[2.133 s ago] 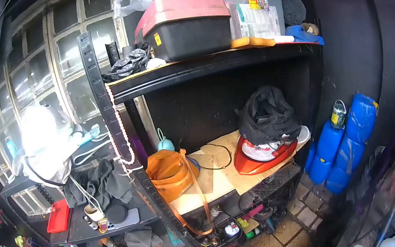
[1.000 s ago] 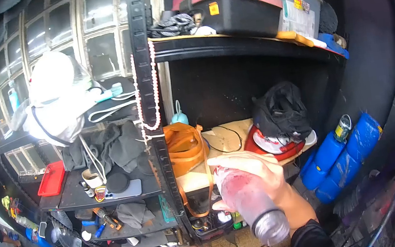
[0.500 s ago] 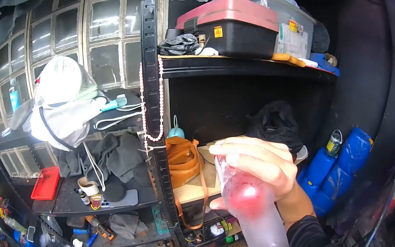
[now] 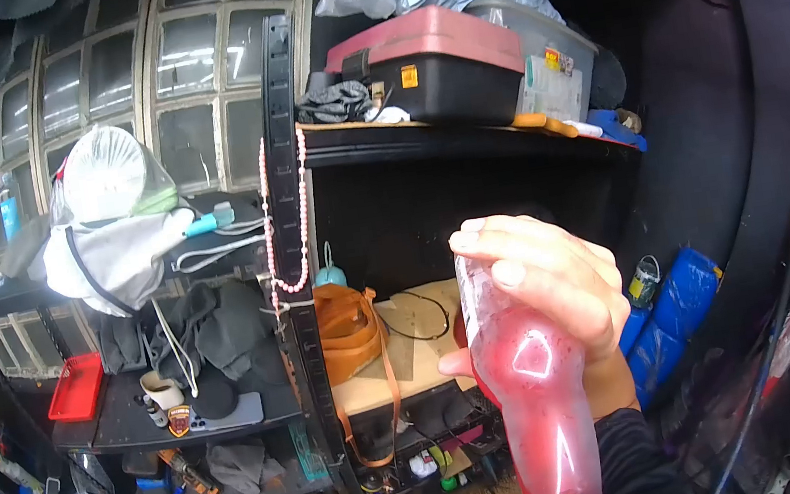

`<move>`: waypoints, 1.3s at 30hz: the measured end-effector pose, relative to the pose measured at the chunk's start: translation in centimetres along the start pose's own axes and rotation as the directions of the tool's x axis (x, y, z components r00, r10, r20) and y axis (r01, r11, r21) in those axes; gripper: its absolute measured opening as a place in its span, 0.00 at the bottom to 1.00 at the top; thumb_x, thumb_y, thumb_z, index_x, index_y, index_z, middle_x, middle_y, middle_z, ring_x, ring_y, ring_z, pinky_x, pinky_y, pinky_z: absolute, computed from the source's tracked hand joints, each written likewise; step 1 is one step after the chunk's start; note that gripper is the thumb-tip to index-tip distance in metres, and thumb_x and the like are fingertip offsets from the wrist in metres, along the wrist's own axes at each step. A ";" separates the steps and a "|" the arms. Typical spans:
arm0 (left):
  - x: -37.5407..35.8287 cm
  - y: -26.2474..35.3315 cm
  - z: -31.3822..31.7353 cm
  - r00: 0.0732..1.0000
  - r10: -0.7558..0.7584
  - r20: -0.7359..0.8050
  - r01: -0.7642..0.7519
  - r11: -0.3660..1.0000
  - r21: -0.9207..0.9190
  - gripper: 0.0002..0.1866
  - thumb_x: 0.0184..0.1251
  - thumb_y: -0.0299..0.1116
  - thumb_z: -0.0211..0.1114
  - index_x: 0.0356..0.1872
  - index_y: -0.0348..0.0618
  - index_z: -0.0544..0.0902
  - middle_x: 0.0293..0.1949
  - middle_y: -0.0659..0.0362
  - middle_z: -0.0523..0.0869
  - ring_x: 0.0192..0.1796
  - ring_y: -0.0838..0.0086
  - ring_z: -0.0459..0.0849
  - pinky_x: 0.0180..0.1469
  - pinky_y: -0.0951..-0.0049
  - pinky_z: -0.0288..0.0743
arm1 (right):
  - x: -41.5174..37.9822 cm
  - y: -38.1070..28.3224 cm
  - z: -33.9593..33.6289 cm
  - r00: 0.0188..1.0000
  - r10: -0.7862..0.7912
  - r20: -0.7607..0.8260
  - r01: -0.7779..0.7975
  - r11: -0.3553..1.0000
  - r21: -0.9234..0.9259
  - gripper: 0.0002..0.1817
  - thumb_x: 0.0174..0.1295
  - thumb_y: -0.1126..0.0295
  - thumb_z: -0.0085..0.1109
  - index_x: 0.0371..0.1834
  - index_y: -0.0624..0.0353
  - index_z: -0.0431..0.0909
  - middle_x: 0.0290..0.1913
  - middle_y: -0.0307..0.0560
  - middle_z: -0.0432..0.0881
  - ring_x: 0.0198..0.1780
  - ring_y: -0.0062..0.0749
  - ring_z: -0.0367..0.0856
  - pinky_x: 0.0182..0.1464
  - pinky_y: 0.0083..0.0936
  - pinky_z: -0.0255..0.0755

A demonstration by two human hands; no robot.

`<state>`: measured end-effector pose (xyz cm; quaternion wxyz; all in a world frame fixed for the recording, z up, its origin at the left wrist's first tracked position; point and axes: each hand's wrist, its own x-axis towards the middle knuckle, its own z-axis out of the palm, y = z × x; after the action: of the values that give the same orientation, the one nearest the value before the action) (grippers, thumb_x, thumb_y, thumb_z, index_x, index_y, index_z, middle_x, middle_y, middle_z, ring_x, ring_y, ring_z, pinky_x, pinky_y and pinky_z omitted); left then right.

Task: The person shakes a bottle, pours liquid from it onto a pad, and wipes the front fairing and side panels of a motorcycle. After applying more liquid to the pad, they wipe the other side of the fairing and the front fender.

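Holding bottle (image 4: 543, 403), shelf (image 4: 360, 391) partly hidden, bag (image 4: 345, 333) near

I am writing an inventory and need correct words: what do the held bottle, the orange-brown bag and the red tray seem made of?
Bottle: probably plastic, cloudy and shiny; red shows through its wall.
Orange-brown bag: leather or imitation, I cannot tell which; smooth surface, soft folds.
Red tray: likely moulded plastic; even colour, thin raised rim.
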<state>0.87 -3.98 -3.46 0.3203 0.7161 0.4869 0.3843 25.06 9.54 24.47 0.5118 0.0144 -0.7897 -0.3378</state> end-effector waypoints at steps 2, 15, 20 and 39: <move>-0.1 0.8 -0.4 0.998 -0.052 0.025 0.051 0.999 0.009 0.16 0.77 0.39 0.65 0.58 0.42 0.83 0.50 0.47 0.88 0.49 0.55 0.87 0.53 0.59 0.78 | 0.2 -0.1 -0.1 1.000 0.004 -0.015 -0.004 1.000 -0.024 0.26 0.48 0.71 0.78 0.52 0.61 0.80 0.49 0.58 0.88 0.44 0.51 0.91 0.45 0.38 0.89; 0.4 0.8 -0.6 1.000 -0.014 -0.004 0.014 0.998 0.053 0.16 0.75 0.38 0.67 0.58 0.44 0.84 0.47 0.51 0.87 0.46 0.57 0.86 0.52 0.61 0.77 | -2.7 -1.3 -0.2 0.995 0.094 0.038 -0.095 0.995 0.023 0.31 0.48 0.64 0.83 0.55 0.62 0.80 0.49 0.58 0.89 0.44 0.49 0.92 0.44 0.36 0.88; 0.9 -0.2 -0.8 0.990 0.036 -0.138 -0.028 0.998 0.058 0.19 0.73 0.36 0.69 0.62 0.46 0.82 0.49 0.49 0.87 0.46 0.60 0.86 0.55 0.63 0.79 | -6.1 -3.1 0.3 0.941 0.305 0.148 -0.324 0.937 0.131 0.34 0.47 0.63 0.84 0.57 0.65 0.79 0.49 0.58 0.89 0.44 0.49 0.92 0.45 0.34 0.88; 6.6 4.4 -4.4 0.934 0.312 -0.174 -0.265 0.931 0.251 0.19 0.49 0.28 0.83 0.44 0.36 0.90 0.40 0.53 0.91 0.41 0.66 0.89 0.44 0.69 0.85 | -23.7 -19.4 7.2 0.315 0.544 0.778 -0.949 0.194 0.249 0.38 0.54 0.46 0.79 0.66 0.49 0.77 0.50 0.49 0.90 0.44 0.47 0.92 0.45 0.38 0.86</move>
<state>0.55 1.19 3.97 0.1242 0.7667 0.4469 0.4439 24.17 7.08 -6.87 0.3222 -0.3020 -0.8428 0.3079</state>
